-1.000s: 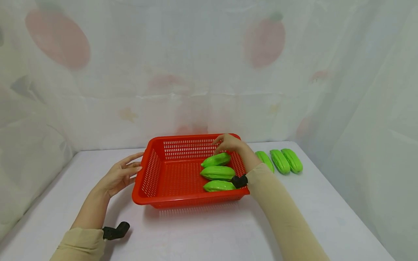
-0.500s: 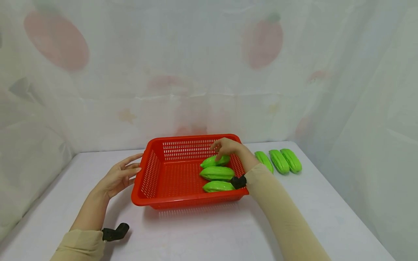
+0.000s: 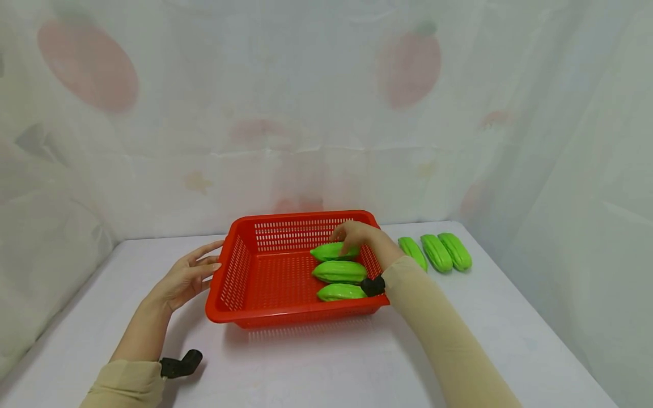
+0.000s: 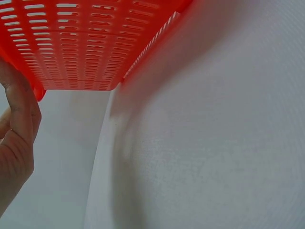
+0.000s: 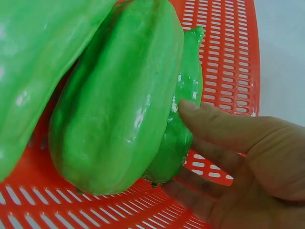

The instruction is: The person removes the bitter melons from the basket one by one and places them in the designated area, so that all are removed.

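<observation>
A red slotted plastic basket (image 3: 296,313) stands mid-table with three green ridged gourds along its right side. My left hand (image 3: 186,277) holds the basket's left rim, its fingertips partly hidden by the rim. In the left wrist view those fingers lie along the outer wall of the basket (image 4: 71,52). My right hand (image 3: 356,235) reaches over the right rim and grips the rearmost gourd (image 3: 323,251) by its right end. The right wrist view shows the thumb on that gourd (image 5: 183,109) and the other fingers round its end. The middle gourd (image 3: 339,272) and front gourd (image 3: 340,292) lie beside it.
Three more green gourds (image 3: 436,253) lie on the white table (image 3: 500,317), right of the basket; my right forearm partly covers one. A pale printed curtain (image 3: 316,113) hangs behind and at both sides. Each wrist carries a small black camera (image 3: 181,363).
My right hand has lowered from above the rearmost gourd and taken hold of it. That gourd has shifted slightly left and lies straighter. The left hand stays on the rim.
</observation>
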The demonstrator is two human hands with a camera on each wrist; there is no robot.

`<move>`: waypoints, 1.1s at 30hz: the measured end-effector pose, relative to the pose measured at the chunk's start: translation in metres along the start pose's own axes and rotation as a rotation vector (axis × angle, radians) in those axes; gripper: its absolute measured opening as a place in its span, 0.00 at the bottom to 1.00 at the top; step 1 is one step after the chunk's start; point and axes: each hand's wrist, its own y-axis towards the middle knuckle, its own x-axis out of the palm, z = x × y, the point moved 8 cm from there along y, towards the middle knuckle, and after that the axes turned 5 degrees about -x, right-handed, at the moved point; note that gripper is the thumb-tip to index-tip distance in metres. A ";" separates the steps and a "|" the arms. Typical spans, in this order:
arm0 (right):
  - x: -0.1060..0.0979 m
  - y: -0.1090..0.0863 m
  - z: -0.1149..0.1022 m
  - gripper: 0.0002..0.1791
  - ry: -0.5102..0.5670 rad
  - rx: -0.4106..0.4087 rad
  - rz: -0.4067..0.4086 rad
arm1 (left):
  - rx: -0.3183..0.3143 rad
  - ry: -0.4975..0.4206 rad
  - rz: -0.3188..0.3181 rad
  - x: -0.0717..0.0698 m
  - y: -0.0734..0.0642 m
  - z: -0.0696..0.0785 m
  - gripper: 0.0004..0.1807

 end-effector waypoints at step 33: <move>-0.007 -0.001 -0.003 0.27 0.013 -0.030 0.046 | -0.006 -0.011 0.008 0.001 0.001 0.001 0.30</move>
